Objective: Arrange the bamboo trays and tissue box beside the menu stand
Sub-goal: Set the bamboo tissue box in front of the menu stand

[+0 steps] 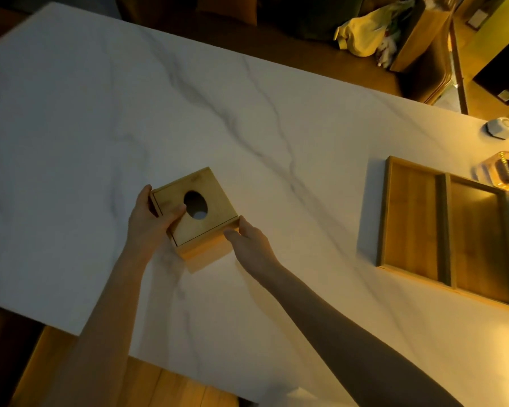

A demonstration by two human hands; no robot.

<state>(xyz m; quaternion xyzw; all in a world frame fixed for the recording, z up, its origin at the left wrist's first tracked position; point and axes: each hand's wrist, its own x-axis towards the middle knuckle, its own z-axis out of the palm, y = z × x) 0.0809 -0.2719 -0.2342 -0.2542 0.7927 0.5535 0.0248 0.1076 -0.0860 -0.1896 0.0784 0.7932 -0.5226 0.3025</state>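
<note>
My hands are clamped on the bamboo tissue box (pixel 195 213) from both sides, my left hand (pixel 152 220) on its left edge with the thumb over the lid, my right hand (pixel 249 245) on its near right corner. The box sits mid-tabletop (pixel 86 127) on white marble. Two bamboo trays (pixel 441 230) lie side by side, touching, well apart at the right edge.

Both hands on the square bamboo tissue box (pixel 195 212) with its oval opening: left hand (pixel 150 220) gripping its corner, right hand (pixel 252 245) at its near edge, on the white marble table (pixel 100 127); two rectangular bamboo trays (pixel 441 230) well right.
</note>
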